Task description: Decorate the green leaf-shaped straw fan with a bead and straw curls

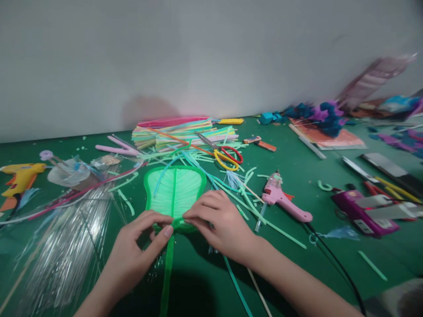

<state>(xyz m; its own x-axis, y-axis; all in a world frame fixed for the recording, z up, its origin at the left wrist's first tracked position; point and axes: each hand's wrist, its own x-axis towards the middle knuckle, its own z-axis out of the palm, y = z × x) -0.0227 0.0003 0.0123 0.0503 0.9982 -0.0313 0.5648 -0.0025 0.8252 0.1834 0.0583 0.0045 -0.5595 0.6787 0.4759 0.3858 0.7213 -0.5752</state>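
A light green leaf-shaped piece (188, 187) with a darker fuzzy green rim and centre rib lies before me on the green table. From its lower edge a green stem (167, 275) runs toward me. My left hand (142, 240) pinches the lower edge where the stem meets the leaf, thumb and forefinger closed on it. Just to the right, my right hand (220, 222) has its fingertips pressed together on the same edge, on a small light green strip partly hidden by the fingers.
Scissors (228, 157) lie on pastel pipe cleaners (185, 134) beyond the leaf. A pink glue gun (284, 198) with a black cord is at right, near a purple power strip (363, 213). At left are a yellow glue gun (23, 176) and a bundle of clear sticks (71, 251).
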